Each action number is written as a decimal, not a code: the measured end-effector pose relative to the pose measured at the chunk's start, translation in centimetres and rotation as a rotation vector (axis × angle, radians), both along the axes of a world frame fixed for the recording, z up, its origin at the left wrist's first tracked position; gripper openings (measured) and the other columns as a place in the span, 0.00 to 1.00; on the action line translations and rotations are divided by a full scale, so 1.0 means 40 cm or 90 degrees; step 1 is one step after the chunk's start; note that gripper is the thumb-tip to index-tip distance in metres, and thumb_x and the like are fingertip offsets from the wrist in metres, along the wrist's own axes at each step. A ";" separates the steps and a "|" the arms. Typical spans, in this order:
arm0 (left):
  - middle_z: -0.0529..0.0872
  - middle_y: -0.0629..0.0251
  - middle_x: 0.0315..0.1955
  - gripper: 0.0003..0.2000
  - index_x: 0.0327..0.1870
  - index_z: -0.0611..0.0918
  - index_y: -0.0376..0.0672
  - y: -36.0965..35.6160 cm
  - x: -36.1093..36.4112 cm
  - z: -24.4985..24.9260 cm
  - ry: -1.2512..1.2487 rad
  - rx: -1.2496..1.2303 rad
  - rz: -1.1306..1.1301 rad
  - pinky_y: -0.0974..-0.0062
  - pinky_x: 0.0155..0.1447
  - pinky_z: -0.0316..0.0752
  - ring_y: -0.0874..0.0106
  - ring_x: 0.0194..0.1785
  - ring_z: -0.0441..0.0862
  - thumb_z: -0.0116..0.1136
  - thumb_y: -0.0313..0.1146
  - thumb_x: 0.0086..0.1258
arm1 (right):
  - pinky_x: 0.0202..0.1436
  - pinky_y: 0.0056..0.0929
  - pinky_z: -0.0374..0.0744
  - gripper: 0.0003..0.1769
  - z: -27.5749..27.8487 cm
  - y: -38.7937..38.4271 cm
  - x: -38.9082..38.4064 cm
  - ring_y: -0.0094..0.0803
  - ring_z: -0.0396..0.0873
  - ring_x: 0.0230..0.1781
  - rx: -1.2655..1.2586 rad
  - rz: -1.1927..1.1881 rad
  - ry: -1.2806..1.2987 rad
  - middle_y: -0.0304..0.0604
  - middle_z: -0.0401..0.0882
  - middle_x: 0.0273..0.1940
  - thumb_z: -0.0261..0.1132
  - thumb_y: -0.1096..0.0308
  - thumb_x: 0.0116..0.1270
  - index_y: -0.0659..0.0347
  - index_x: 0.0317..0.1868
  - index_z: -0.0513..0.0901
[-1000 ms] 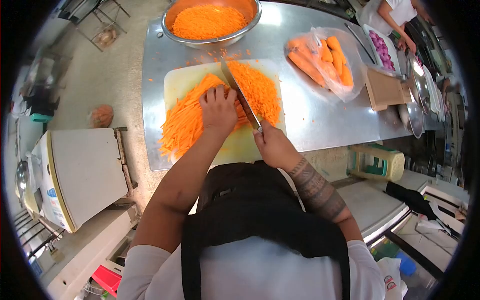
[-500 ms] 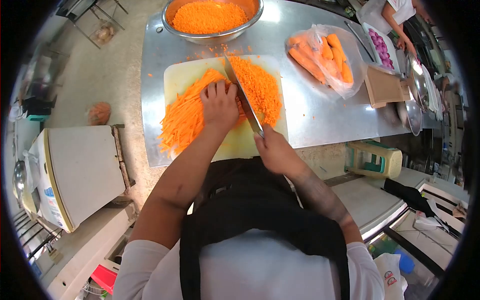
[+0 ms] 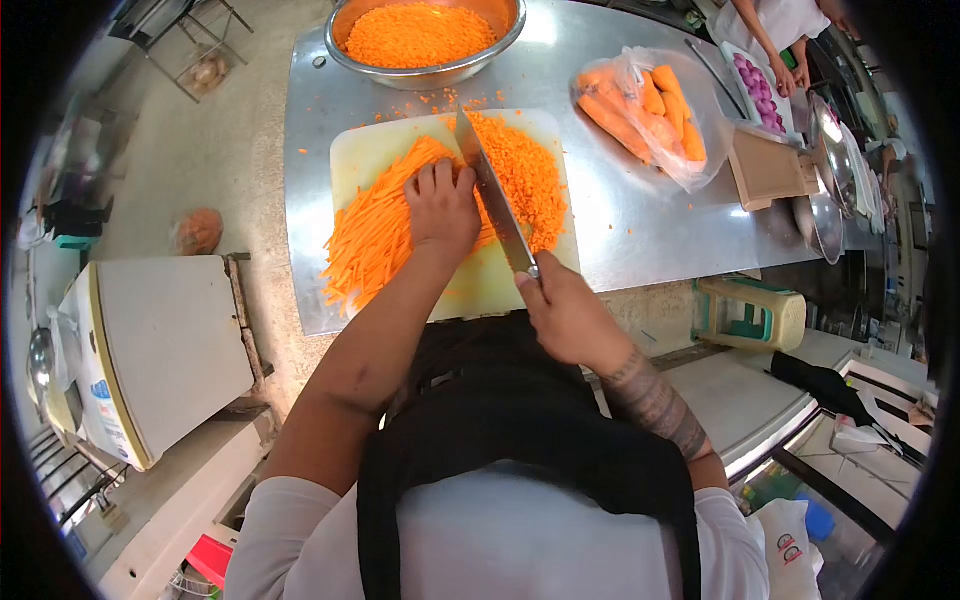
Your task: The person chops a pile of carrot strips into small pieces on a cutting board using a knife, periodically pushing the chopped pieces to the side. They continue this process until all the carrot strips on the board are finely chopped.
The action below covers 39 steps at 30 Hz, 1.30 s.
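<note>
My right hand (image 3: pixel 562 308) is wrapped round the handle of a large knife (image 3: pixel 497 203), whose blade points away from me over the cutting board (image 3: pixel 352 150). Under the curled fingers of my left hand (image 3: pixel 443 208) lie long carrot strips (image 3: pixel 375 225), pressed against the board just left of the blade. Right of the knife is a heap of finely chopped carrot (image 3: pixel 532 180). Beyond the board, a metal bowl (image 3: pixel 440 75) holds more chopped carrot (image 3: pixel 418 35).
A clear plastic bag (image 3: pixel 705 165) with peeled carrots sits on the metal table (image 3: pixel 640 225). Farther right are a brown tray (image 3: pixel 765 170), a white tray of purple onions (image 3: pixel 757 92) and another person's hands (image 3: pixel 792 75). A stool (image 3: pixel 775 317) stands below the table edge.
The knife and my right hand have shifted slightly right and toward me, and my right forearm has turned. The other person's hands have moved over the onion tray.
</note>
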<state>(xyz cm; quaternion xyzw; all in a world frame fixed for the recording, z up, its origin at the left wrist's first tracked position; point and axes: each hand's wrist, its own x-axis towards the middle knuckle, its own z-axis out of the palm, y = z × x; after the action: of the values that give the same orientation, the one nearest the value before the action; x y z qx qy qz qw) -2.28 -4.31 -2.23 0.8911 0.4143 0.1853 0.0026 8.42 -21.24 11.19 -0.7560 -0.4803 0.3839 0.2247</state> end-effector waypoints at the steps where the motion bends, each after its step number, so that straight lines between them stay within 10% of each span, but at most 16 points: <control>1: 0.79 0.57 0.59 0.15 0.57 0.83 0.48 -0.002 0.001 0.011 0.000 -0.005 0.003 0.46 0.73 0.62 0.54 0.68 0.72 0.60 0.34 0.71 | 0.53 0.63 0.79 0.19 -0.034 -0.009 -0.007 0.73 0.82 0.48 0.017 -0.007 -0.008 0.75 0.83 0.42 0.57 0.60 0.85 0.74 0.48 0.75; 7: 0.79 0.57 0.60 0.14 0.56 0.84 0.48 0.002 -0.002 -0.002 0.003 -0.016 0.001 0.46 0.73 0.61 0.53 0.68 0.72 0.59 0.34 0.72 | 0.51 0.64 0.79 0.20 0.065 -0.011 -0.004 0.74 0.82 0.45 -0.016 -0.013 0.075 0.74 0.83 0.38 0.57 0.59 0.85 0.73 0.48 0.74; 11: 0.79 0.57 0.59 0.13 0.56 0.84 0.48 -0.002 -0.002 0.008 0.001 -0.033 0.005 0.46 0.74 0.61 0.54 0.69 0.71 0.58 0.33 0.72 | 0.50 0.63 0.79 0.20 -0.112 0.007 -0.022 0.73 0.83 0.43 0.015 -0.027 0.008 0.73 0.83 0.37 0.56 0.59 0.85 0.73 0.48 0.74; 16: 0.79 0.57 0.59 0.12 0.54 0.84 0.46 0.007 -0.004 -0.010 -0.034 0.000 -0.006 0.47 0.72 0.62 0.54 0.68 0.71 0.57 0.32 0.72 | 0.50 0.62 0.80 0.18 0.072 -0.009 -0.018 0.72 0.84 0.44 -0.024 -0.024 0.083 0.74 0.84 0.38 0.56 0.62 0.84 0.74 0.49 0.73; 19: 0.78 0.57 0.58 0.12 0.54 0.84 0.47 -0.002 -0.008 -0.009 -0.008 -0.016 -0.002 0.48 0.71 0.62 0.54 0.67 0.71 0.58 0.33 0.71 | 0.50 0.62 0.80 0.17 -0.138 0.006 -0.056 0.71 0.85 0.44 0.013 -0.046 0.002 0.73 0.84 0.38 0.57 0.62 0.83 0.74 0.49 0.73; 29: 0.79 0.55 0.58 0.14 0.59 0.82 0.47 0.020 -0.021 0.009 -0.155 -0.062 -0.022 0.52 0.69 0.66 0.53 0.65 0.74 0.61 0.32 0.74 | 0.49 0.62 0.81 0.18 -0.140 -0.014 0.022 0.69 0.85 0.43 0.042 -0.066 -0.007 0.69 0.86 0.38 0.58 0.58 0.83 0.69 0.52 0.75; 39: 0.80 0.61 0.42 0.07 0.43 0.89 0.44 -0.105 -0.128 0.098 -0.079 -0.112 -0.199 0.55 0.57 0.70 0.58 0.51 0.77 0.65 0.33 0.69 | 0.46 0.59 0.81 0.18 -0.148 -0.058 0.085 0.68 0.85 0.40 0.036 -0.004 -0.040 0.67 0.85 0.36 0.59 0.59 0.84 0.70 0.52 0.73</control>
<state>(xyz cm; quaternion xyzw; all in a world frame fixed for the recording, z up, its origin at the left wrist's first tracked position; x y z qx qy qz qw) -7.40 -8.52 1.69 0.9279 0.2844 0.2002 0.1344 11.80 -23.55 5.27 -0.7624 -0.4958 0.3452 0.2320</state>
